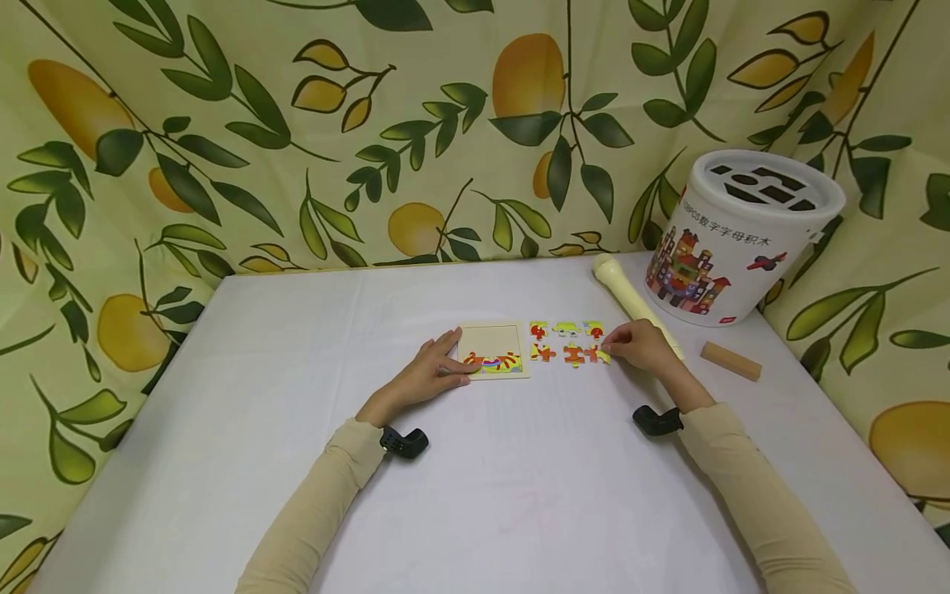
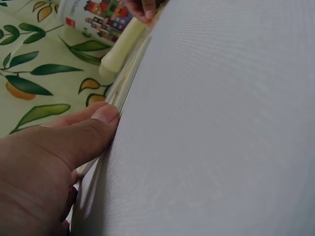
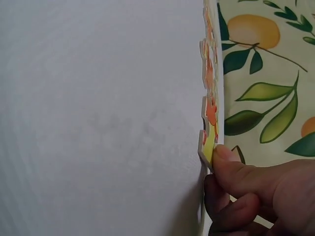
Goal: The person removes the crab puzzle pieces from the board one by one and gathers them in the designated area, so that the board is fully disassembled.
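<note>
My left hand (image 1: 426,370) holds the left side of a shallow wooden puzzle board (image 1: 490,338), which lies flat on the table. The thumb (image 2: 106,114) lies against the board's edge in the left wrist view. Colourful pieces with red and yellow shapes fill the board's lower strip; bare wood shows above. To its right, several loose jigsaw pieces (image 1: 567,329) lie in two rows. At the right end of the near row, my right hand (image 1: 640,345) pinches a yellow-and-red puzzle piece (image 3: 208,146) between thumb and fingers. That piece is slightly tilted.
Behind my right hand lies a cream microphone-shaped stick (image 1: 623,285). A white block bucket (image 1: 731,239) with a slotted lid stands at the back right. Nearer me is a small wooden block (image 1: 731,360). A fruit-patterned curtain (image 1: 416,165) hangs behind the white-covered table (image 1: 505,495).
</note>
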A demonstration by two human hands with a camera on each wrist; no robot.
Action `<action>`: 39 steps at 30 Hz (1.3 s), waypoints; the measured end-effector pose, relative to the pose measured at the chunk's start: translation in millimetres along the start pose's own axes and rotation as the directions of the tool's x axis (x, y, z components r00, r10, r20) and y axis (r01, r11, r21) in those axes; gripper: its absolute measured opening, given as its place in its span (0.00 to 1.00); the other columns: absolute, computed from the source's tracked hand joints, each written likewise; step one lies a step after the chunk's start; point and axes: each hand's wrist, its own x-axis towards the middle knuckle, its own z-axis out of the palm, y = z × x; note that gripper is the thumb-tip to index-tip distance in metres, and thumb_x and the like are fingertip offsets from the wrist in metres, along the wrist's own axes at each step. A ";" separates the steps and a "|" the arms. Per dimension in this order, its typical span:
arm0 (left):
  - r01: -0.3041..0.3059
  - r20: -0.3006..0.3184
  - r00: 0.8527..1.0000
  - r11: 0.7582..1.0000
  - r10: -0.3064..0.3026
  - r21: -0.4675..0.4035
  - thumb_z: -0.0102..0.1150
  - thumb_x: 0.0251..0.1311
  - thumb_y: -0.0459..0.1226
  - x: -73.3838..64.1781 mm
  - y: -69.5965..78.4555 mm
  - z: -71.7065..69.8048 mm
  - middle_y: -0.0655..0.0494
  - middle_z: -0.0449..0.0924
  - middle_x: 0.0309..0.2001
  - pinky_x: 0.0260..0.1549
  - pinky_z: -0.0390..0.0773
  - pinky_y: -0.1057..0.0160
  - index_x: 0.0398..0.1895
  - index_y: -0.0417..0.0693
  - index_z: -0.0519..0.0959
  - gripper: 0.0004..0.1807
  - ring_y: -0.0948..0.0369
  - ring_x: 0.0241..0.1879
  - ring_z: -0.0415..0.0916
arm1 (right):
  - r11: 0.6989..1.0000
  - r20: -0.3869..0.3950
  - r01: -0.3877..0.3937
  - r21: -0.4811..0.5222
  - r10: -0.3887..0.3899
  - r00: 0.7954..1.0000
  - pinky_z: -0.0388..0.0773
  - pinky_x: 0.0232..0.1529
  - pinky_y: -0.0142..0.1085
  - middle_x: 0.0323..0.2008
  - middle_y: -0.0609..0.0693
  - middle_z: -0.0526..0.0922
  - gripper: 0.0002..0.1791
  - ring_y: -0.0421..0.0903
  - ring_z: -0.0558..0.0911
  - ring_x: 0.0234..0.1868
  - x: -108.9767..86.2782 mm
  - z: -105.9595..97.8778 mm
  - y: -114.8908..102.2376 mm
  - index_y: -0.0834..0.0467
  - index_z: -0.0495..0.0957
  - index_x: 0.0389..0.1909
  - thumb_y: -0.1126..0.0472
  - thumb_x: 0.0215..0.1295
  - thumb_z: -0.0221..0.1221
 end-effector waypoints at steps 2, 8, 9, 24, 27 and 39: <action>0.001 -0.002 1.000 1.000 -0.001 -0.002 0.59 0.57 0.40 -0.1 -0.2 0.2 0.39 0.46 0.71 0.66 0.38 0.40 0.50 0.51 0.79 0.16 0.46 0.72 0.40 | 1.000 -0.012 0.014 -0.014 -0.014 1.000 0.66 0.30 0.32 0.27 0.54 0.80 0.10 0.45 0.72 0.29 0.0 0.0 0.4 0.65 0.82 0.32 0.61 0.60 0.60; 0.008 -0.007 1.000 1.000 -0.009 -0.007 0.60 0.57 0.40 -0.2 0.0 0.2 0.41 0.46 0.71 0.66 0.37 0.40 0.49 0.51 0.80 0.16 0.47 0.72 0.40 | 0.996 -0.047 0.058 -0.064 -0.061 0.997 0.66 0.30 0.33 0.26 0.55 0.81 0.08 0.45 0.72 0.29 0.3 -1.4 1.3 0.65 0.83 0.31 0.62 0.59 0.60; 0.010 -0.008 1.000 1.000 -0.010 -0.008 0.60 0.56 0.40 -0.2 0.0 0.2 0.41 0.46 0.71 0.67 0.37 0.40 0.49 0.51 0.80 0.16 0.47 0.72 0.40 | 0.996 -0.051 0.059 -0.069 -0.062 0.997 0.66 0.30 0.33 0.26 0.55 0.81 0.08 0.45 0.72 0.29 0.2 -1.6 1.1 0.65 0.83 0.31 0.62 0.59 0.60; 0.055 -0.059 0.997 0.998 -0.054 0.023 0.65 0.51 0.43 0.6 2.1 -1.3 0.43 0.54 0.69 0.67 0.48 0.45 0.59 0.46 0.72 0.30 0.50 0.70 0.49 | 0.972 0.149 0.233 0.030 -0.235 0.961 0.68 0.26 0.32 0.27 0.54 0.78 0.11 0.44 0.72 0.27 10.0 38.2 -88.7 0.64 0.79 0.39 0.60 0.64 0.55; 0.066 -0.085 0.994 0.997 -0.063 0.045 0.67 0.48 0.45 2.7 2.3 -1.2 0.45 0.59 0.68 0.66 0.53 0.48 0.60 0.44 0.71 0.34 0.50 0.69 0.53 | 0.968 0.212 0.235 0.085 -0.248 0.945 0.68 0.27 0.31 0.27 0.52 0.77 0.11 0.43 0.71 0.27 16.1 59.6 -111.6 0.63 0.79 0.41 0.60 0.64 0.54; 0.087 -0.132 0.988 0.996 -0.083 0.020 0.69 0.46 0.43 -2.0 -1.0 -0.5 0.48 0.62 0.66 0.66 0.50 0.44 0.56 0.40 0.74 0.32 0.50 0.69 0.53 | 0.948 0.234 0.300 0.111 -0.318 0.919 0.69 0.30 0.30 0.26 0.51 0.79 0.11 0.40 0.72 0.25 27.2 105.1 -138.2 0.62 0.80 0.42 0.63 0.64 0.53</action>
